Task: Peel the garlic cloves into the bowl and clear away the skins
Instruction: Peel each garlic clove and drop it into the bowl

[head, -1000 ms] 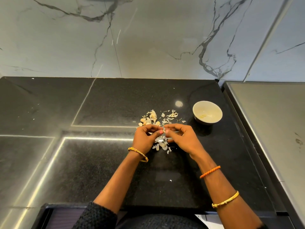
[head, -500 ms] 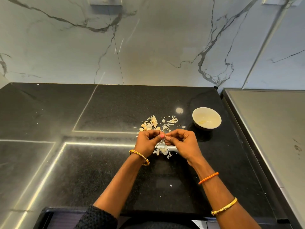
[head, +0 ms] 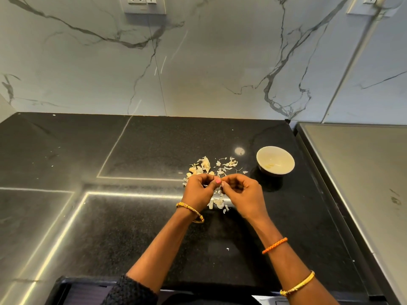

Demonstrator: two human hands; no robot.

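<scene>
My left hand [head: 199,191] and my right hand [head: 241,193] meet fingertip to fingertip above the black counter [head: 136,216], both curled and pinching a small garlic clove that is almost wholly hidden between them. Pale garlic skins and cloves [head: 207,167] lie scattered on the counter just beyond the hands, with more skins [head: 218,202] under and between the wrists. A small white bowl [head: 263,154] stands to the right of the pile, with a few pale bits inside.
A grey steel surface [head: 361,172] borders the counter on the right. A marble wall [head: 198,62] with a socket plate [head: 144,5] rises behind. Bright reflected lines cross the counter's left half.
The view has tilted upward, so more wall shows. Both hands stay together over the skins, with the fingers working slightly at the clove.
</scene>
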